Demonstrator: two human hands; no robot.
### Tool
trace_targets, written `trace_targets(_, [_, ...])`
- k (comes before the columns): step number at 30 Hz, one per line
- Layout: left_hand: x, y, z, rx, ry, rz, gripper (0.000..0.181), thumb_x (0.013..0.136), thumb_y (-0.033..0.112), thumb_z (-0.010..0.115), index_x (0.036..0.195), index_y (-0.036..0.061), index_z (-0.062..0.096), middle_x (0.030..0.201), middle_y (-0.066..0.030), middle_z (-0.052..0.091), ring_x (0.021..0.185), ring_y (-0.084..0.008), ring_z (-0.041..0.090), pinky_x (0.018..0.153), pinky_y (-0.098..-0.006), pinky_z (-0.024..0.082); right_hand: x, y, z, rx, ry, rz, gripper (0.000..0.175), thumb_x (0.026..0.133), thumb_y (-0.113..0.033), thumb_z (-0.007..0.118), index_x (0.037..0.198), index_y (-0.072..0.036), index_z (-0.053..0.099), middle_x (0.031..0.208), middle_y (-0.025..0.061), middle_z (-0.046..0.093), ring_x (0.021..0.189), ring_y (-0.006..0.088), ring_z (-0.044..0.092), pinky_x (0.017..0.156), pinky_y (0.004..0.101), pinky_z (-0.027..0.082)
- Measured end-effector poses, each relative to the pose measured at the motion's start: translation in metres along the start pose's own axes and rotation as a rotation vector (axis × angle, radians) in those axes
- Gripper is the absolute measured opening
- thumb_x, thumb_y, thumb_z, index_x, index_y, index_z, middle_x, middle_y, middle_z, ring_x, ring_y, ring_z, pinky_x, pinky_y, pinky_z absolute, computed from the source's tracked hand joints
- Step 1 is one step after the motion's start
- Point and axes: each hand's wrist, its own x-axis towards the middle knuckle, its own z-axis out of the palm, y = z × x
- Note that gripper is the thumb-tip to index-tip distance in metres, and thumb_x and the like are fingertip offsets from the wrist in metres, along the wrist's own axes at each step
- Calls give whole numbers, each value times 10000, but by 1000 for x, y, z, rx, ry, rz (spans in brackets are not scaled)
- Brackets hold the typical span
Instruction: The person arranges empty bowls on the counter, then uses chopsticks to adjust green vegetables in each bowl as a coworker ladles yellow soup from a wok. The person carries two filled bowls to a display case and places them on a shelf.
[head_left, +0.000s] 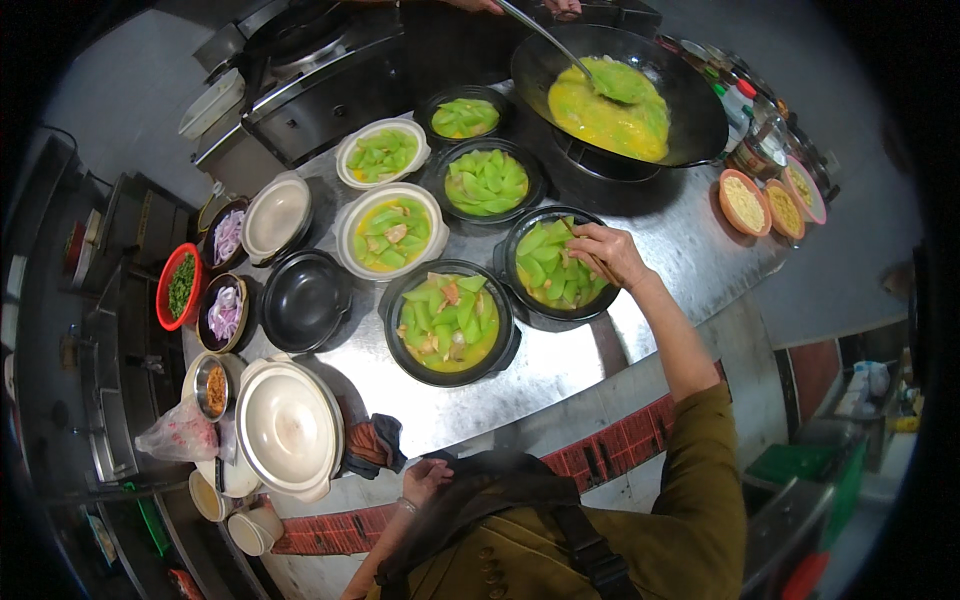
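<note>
My right hand (604, 251) holds a pair of brown chopsticks (601, 268) over a black clay pot (504, 261). Their tips reach among sliced green vegetables (541, 259) in yellow broth inside it. Left of that pot stands another black pot (394, 341), filled with green slices and pale brown pieces. My left hand (427, 480) hangs low by my body, near the table's front edge, its fingers curled and partly hidden. A dark bundled cloth (375, 448) lies beside it. Farther back, white pots (437, 262) and black pots (541, 184) hold similar food.
Another person's hand (480, 4) is near a ladle (540, 34) resting in a large wok (686, 120) of yellow broth. Bare clay pots (306, 300) and stacked white pots (289, 420) line the left. Orange bowls (745, 202) and bottles (739, 120) stand at the right.
</note>
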Motion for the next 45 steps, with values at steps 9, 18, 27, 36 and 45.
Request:
trace_targets(9, [-6, 0, 2, 3, 35, -13, 151, 891, 86, 568, 955, -47, 596, 830, -120, 662, 741, -189, 654, 632, -286, 535, 9, 15, 2, 13, -106, -100, 168, 795, -223, 670, 749, -63, 647, 749, 58, 641, 642, 235, 633, 542, 329, 518])
trace_targets(18, [-2, -4, -5, -20, -8, 15, 151, 892, 67, 553, 970, -60, 580, 831, -132, 656, 754, -192, 656, 658, -286, 534, -15, 13, 14, -168, -22, -221, 186, 761, -231, 689, 735, -73, 594, 796, 85, 628, 630, 218, 635, 503, 308, 518])
trace_targets(27, [5, -2, -2, 80, 2, -20, 178, 885, 98, 579, 973, -56, 584, 861, -136, 656, 786, -206, 660, 668, -306, 543, -28, 3, -9, -96, 46, -65, 153, 765, -186, 698, 760, -57, 615, 840, 117, 644, 643, 233, 642, 532, 319, 524])
trace_targets(36, [6, -3, -4, 79, 7, -40, 196, 873, 103, 595, 991, -54, 588, 885, -126, 649, 810, -196, 661, 653, -293, 552, -26, 10, -16, 482, 402, 655, 157, 879, -116, 610, 953, 8, 671, 881, 82, 668, 728, 127, 629, 581, 235, 529])
trace_targets(45, [15, -18, -6, -3, 9, -21, 132, 890, 61, 554, 975, -36, 586, 924, -122, 641, 788, -207, 658, 652, -326, 568, -59, -39, -27, 616, 778, 958, 236, 928, -191, 555, 953, 29, 635, 923, 95, 640, 783, 129, 603, 632, 242, 523])
